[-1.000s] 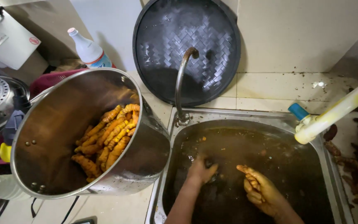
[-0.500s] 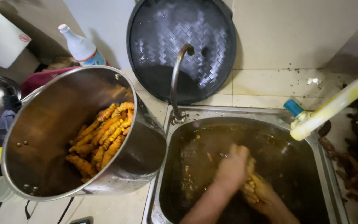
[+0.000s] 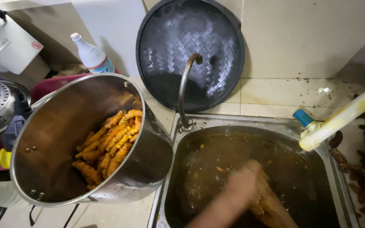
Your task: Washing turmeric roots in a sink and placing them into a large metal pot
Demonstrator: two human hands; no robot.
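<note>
**Down in the sink: two hands rub orange roots together under brown water**

Low in the stainless steel sink basin (image 3: 332, 169), which is full of murky brown water, both hands meet over a cluster of orange-yellow finger-shaped roots (image 3: 258, 207). The left hand (image 3: 243, 183), blurred with motion, lies on top and comes in from the lower left; the right hand (image 3: 275, 207) sits beneath and a little to the right, running toward the lower right edge. The roots are pressed between the two palms, so they touch both hands, with the left one covering them. How tightly either grip closes cannot be told through the blur.

Left of the sink, a large tilted stainless steel pot (image 3: 148, 160) rests on the tabletop with a pile of the same orange roots (image 3: 106, 143) inside, well apart from the hands. A curved metal tap (image 3: 184, 84) rises between pot and basin.

Compared with a second ago, the hands are no longer apart in the water with fingers spread: they have come together in the middle. The pile in the pot looks unchanged.
</note>
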